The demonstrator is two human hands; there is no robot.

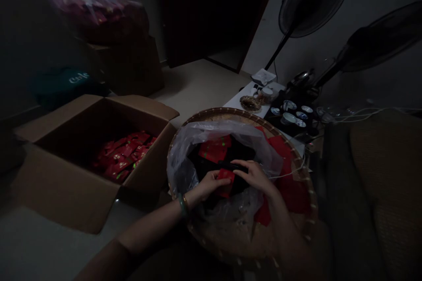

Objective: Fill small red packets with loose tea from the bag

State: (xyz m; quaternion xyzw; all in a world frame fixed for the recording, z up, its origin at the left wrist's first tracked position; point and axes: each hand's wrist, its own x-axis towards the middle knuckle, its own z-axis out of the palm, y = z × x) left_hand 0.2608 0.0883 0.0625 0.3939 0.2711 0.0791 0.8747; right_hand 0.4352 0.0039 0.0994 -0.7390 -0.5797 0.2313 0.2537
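Red packet held over plastic bag
It is pinched by the left hand; a dark item seems gripped by the right hand. Were the left grip loosened, the packet could be dropped.

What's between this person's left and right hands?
In the head view, a red packet: the left hand grips it, and the right hand is just to its right. The plastic bag opens behind it.
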